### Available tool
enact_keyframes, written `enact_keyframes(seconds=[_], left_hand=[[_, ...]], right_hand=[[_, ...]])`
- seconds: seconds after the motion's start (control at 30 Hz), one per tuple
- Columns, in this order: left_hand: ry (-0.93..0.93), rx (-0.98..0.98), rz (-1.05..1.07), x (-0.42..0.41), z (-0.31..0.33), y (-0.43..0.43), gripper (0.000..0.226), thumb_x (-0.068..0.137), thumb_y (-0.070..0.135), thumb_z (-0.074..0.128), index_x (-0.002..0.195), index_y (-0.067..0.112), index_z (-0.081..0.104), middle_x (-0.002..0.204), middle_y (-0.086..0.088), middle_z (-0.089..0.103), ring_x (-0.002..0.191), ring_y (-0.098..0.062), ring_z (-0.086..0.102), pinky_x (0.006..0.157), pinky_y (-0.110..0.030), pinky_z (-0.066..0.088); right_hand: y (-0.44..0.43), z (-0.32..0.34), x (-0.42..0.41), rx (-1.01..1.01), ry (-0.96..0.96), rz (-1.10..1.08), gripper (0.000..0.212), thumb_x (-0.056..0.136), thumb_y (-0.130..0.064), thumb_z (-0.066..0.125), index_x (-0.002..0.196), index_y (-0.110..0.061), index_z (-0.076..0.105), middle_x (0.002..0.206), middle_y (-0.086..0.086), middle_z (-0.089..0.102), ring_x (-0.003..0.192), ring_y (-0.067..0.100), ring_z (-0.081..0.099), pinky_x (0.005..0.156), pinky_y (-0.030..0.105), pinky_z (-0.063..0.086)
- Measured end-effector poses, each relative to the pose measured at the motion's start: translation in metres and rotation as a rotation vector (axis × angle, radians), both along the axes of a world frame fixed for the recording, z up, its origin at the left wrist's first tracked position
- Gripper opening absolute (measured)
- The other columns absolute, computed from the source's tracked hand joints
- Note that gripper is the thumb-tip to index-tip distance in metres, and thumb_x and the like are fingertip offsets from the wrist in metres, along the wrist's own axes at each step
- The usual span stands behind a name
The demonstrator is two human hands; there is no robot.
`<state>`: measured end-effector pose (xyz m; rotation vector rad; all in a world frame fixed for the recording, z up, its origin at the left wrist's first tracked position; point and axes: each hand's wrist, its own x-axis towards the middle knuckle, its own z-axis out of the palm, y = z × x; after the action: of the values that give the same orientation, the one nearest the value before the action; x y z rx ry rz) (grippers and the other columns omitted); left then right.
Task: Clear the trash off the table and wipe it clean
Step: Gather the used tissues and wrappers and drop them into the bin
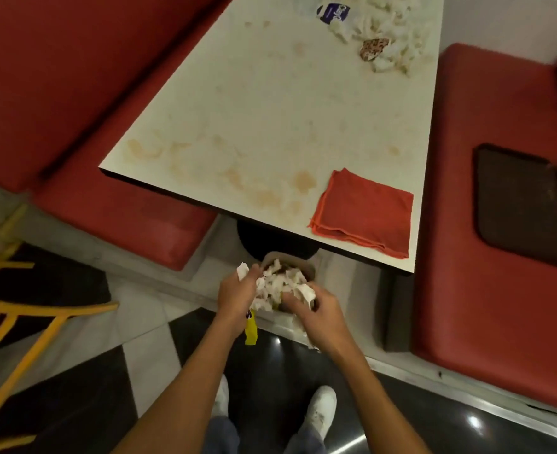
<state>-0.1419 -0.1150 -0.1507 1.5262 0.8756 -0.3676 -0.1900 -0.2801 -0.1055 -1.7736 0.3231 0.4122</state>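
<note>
Below the near edge of the pale, stained surface (pixel 270 93), the left hand (pixel 236 291) and right hand (pixel 319 311) curl their fingers round crumpled white paper napkins (pixel 277 285). They are held over what looks like a small brown bin (pixel 298 258), likely so they drop inside. More paper trash (pixel 385 44) waits at the far end. A folded orange cloth (pixel 363 213) lies near the edge, handy for wiping.

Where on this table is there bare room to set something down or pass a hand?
Bare but stained: the table from the orange cloth at the near right corner up to the crumpled napkins at the far end; also the near left corner. Crowded: the far right end, with napkins, a blue-printed wrapper and a speckled scrap.
</note>
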Motion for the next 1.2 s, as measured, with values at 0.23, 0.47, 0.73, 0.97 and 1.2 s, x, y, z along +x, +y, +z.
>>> enact_keyframes(seconds=[0.23, 0.47, 0.73, 0.97, 1.2], left_hand=[[0.058, 0.107, -0.078, 0.033, -0.109, -0.021, 0.025, 0.098, 0.030, 0.066, 0.106, 0.008, 0.074, 0.101, -0.010, 0.074, 0.093, -0.024, 0.069, 0.077, -0.032, 0.052], [0.082, 0.275, -0.386, 0.089, -0.209, -0.047, 0.048, 0.109, 0.039, 0.049, 0.127, -0.001, 0.067, 0.134, -0.025, 0.065, 0.128, -0.040, 0.058, 0.099, -0.036, 0.044], [0.021, 0.285, -0.519, 0.104, -0.311, -0.062, 0.074, 0.088, 0.068, 0.058, 0.140, 0.016, 0.059, 0.140, -0.009, 0.062, 0.127, -0.029, 0.059, 0.105, -0.039, 0.047], [-0.060, 0.323, -0.747, 0.084, -0.322, -0.045, 0.058, 0.105, 0.039, 0.043, 0.158, 0.014, 0.042, 0.156, -0.014, 0.050, 0.145, -0.032, 0.045, 0.118, -0.035, 0.033], [-0.196, 0.367, -0.625, 0.076, -0.309, -0.007, 0.038, 0.100, 0.010, 0.055, 0.136, 0.014, 0.064, 0.137, -0.009, 0.062, 0.125, -0.027, 0.061, 0.104, -0.037, 0.052]], right_hand=[[-0.035, -0.127, 0.042, -0.090, 0.135, -0.021, 0.034, 0.101, -0.031, 0.064, 0.133, -0.021, 0.062, 0.117, 0.005, 0.072, 0.095, 0.019, 0.067, 0.074, 0.024, 0.051], [-0.045, -0.235, 0.078, -0.126, 0.138, -0.068, 0.031, 0.104, -0.034, 0.060, 0.133, -0.022, 0.063, 0.123, 0.005, 0.071, 0.110, 0.027, 0.067, 0.093, 0.042, 0.057], [-0.060, -0.306, 0.083, -0.146, 0.152, -0.140, 0.028, 0.105, -0.035, 0.057, 0.128, -0.021, 0.062, 0.120, 0.005, 0.069, 0.102, 0.019, 0.067, 0.088, 0.037, 0.059], [-0.050, -0.323, 0.083, -0.134, 0.159, -0.166, 0.025, 0.109, -0.034, 0.049, 0.132, -0.025, 0.044, 0.106, -0.011, 0.057, 0.092, 0.010, 0.060, 0.069, 0.025, 0.052], [-0.020, -0.336, 0.114, -0.305, 0.050, -0.079, 0.043, 0.102, -0.023, 0.064, 0.141, -0.023, 0.046, 0.130, 0.002, 0.060, 0.112, 0.019, 0.061, 0.090, 0.024, 0.054]])
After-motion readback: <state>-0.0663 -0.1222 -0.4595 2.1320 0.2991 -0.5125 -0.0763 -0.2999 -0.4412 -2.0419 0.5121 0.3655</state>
